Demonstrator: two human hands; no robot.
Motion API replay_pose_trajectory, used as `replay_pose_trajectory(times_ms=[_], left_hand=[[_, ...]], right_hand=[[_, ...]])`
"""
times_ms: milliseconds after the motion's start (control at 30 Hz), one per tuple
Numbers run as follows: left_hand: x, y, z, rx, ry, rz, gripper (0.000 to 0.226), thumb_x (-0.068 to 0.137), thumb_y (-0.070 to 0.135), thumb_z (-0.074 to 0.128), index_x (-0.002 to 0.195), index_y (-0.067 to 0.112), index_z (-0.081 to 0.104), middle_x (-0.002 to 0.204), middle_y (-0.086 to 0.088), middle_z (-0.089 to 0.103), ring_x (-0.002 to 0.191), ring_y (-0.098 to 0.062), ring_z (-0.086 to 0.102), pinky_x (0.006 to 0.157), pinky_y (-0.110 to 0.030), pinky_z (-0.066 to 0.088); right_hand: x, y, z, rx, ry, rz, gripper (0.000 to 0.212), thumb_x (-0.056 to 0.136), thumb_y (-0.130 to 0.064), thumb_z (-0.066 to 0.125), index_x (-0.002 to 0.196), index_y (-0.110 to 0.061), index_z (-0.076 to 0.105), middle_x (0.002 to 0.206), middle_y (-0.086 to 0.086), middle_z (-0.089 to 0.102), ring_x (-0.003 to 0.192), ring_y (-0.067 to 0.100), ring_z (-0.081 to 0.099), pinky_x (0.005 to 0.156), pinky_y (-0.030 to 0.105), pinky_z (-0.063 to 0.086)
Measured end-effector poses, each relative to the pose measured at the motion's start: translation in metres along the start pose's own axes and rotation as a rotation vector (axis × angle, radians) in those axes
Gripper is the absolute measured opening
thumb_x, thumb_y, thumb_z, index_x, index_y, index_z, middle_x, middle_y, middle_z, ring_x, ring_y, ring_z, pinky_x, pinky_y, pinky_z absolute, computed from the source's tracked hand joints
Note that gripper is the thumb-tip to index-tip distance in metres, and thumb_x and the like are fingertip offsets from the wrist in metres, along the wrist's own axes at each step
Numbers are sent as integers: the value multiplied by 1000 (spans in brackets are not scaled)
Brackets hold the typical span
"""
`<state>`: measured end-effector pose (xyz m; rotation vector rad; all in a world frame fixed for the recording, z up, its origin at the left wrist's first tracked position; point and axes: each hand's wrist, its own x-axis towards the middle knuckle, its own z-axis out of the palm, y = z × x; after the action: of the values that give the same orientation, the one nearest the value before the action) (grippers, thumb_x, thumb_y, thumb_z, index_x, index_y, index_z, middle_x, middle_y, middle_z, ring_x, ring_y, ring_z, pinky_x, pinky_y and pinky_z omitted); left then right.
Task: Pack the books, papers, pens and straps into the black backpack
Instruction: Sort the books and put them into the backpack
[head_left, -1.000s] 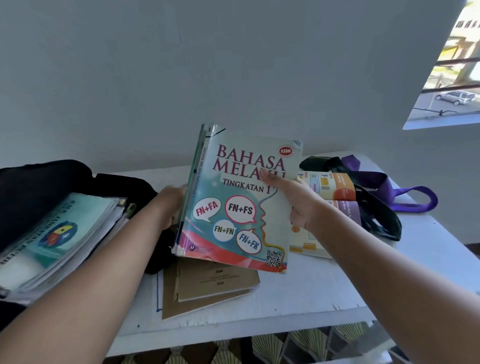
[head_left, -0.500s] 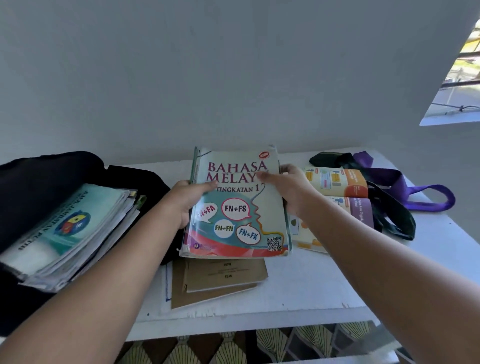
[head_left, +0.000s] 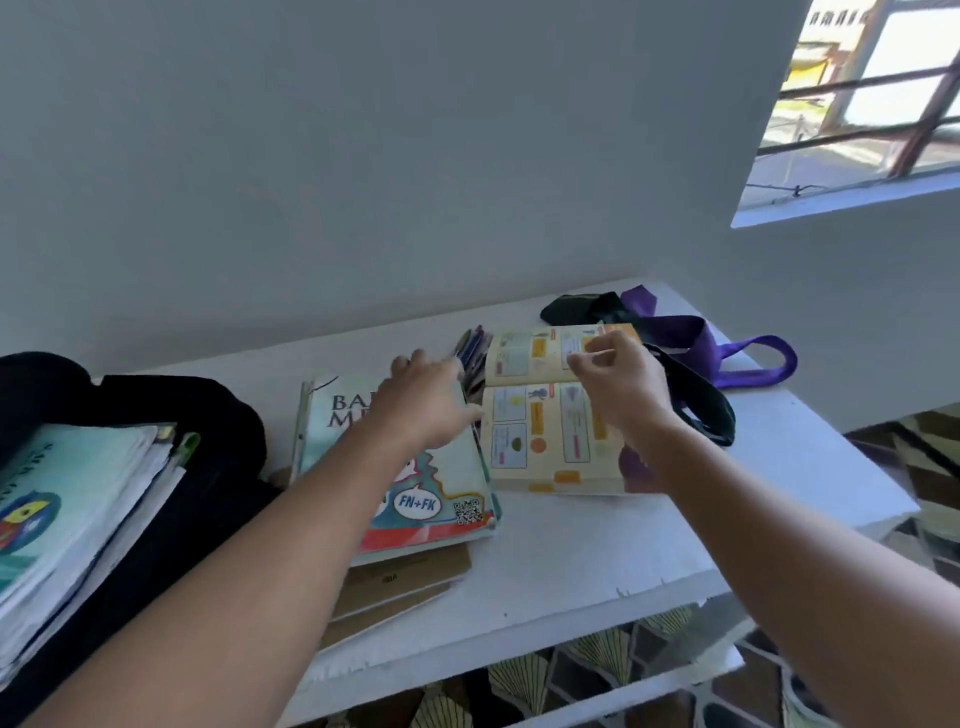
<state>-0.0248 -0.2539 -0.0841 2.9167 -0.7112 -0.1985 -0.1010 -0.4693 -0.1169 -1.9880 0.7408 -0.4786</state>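
Textbook (head_left: 436, 499) now set back down flat on surface (head_left: 597, 551) beside backpack (head_left: 208, 467), unpacked. Left hand (head_left: 426, 405) relaxed, reaching pens (head_left: 474, 358); right hand (head_left: 618, 384) loosely curled over booklet (head_left: 540, 436).

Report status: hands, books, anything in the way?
Left hand open, reaching to pens. Right hand over open yellow book. Teal Bahasa Melayu textbook lies on white table. Nothing blocking.
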Motion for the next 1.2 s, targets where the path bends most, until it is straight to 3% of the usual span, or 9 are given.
replay_pose_trajectory(times_ms=[133,233,333,467,667,800,967,1067,1200], left_hand=[[11,57,17,-85,-100,58,51,90,55,68,121,17,56,108,-3,64,93,-19,64,74,-35,54],[18,68,30,-51,-43,-34,40,85,50,76,97,13,63,83,-1,64,74,-17,63,57,-29,47],[32,62,39,-247,-72,-154,59,73,74,67,104,23,64,98,0,69,91,-23,66,73,-36,56],[51,60,33,-706,-176,-255,75,67,74,71,122,23,61,111,-4,73,101,-28,69,90,-48,57],[65,59,18,-1137,-262,-438,38,94,43,70,117,13,69,90,-8,77,77,-23,74,66,-37,60],[63,55,19,-1104,-333,-429,33,99,49,60,95,18,70,74,-4,73,80,-20,66,76,-37,57],[55,48,19,-1037,-370,-386,41,107,38,49,78,10,60,57,-5,62,60,-20,57,61,-29,56],[45,40,18,-1021,-288,-345,38,104,15,50,66,14,53,42,3,54,36,-8,48,40,-18,37],[53,33,24,-1119,-256,-338,54,97,63,45,96,18,76,93,-9,71,75,-16,54,76,-25,44]], right_hand=[[3,29,-22,-191,126,70,50,92,-45,71,136,-26,55,132,10,48,129,31,46,103,47,51],[5,38,-35,-29,36,155,59,92,-41,75,141,-23,46,124,5,63,108,22,67,87,45,62],[3,44,-38,21,-68,229,66,92,-38,78,143,-21,40,113,0,65,85,12,68,64,35,61],[3,48,-38,71,-103,239,64,90,-36,81,138,-23,41,106,-3,64,86,13,69,64,36,63],[9,48,-47,162,-32,222,43,89,-42,79,118,-27,51,107,0,71,89,18,75,72,43,66],[13,30,-63,843,-202,393,21,99,-26,56,110,-8,58,99,23,64,88,32,58,74,39,53],[15,26,-58,1066,-334,218,52,97,8,58,140,-19,50,131,24,68,104,30,70,75,27,61],[16,30,-47,808,-278,238,59,85,-24,85,135,-29,52,122,16,74,81,13,74,71,26,59],[30,40,-33,532,31,343,79,53,-77,88,114,-37,59,122,5,69,101,21,70,91,49,58]])
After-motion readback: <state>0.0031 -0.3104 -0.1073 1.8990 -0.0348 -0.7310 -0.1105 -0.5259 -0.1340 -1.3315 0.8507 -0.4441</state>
